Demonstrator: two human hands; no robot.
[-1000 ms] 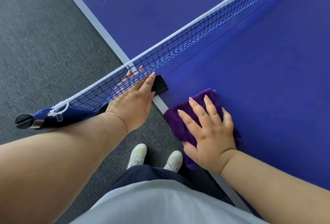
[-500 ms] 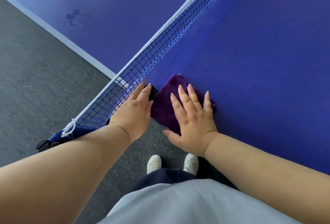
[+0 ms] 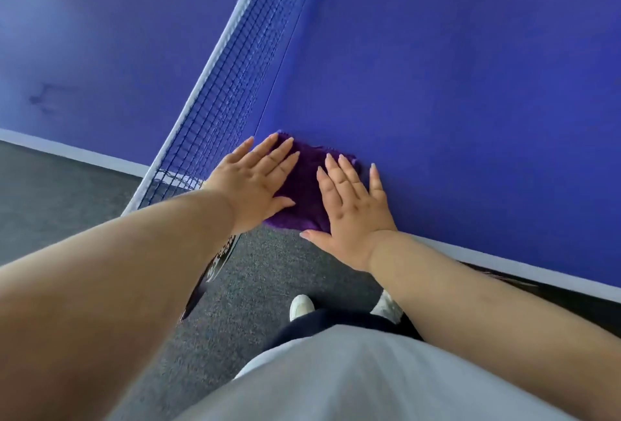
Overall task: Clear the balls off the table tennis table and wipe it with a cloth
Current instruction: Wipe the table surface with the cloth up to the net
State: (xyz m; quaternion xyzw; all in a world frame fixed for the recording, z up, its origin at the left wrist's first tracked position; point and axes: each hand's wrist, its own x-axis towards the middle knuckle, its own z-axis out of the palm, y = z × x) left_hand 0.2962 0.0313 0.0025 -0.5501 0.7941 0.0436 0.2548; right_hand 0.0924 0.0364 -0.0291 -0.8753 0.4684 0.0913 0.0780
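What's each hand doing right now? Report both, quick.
Left hand: open, fingers straight, pressing the purple cloth.
Right hand: open, flat on the same cloth.

Grey, speckled carpet (image 3: pixel 77 205) covers the floor, running along the near side and passing under the net's end, with a finely flecked, short pile. It looks darker close to the side edge at the right, where shadow falls beneath the overhang. Soft, even light fills the space, brighter toward the far left, and casts no hard shadows.
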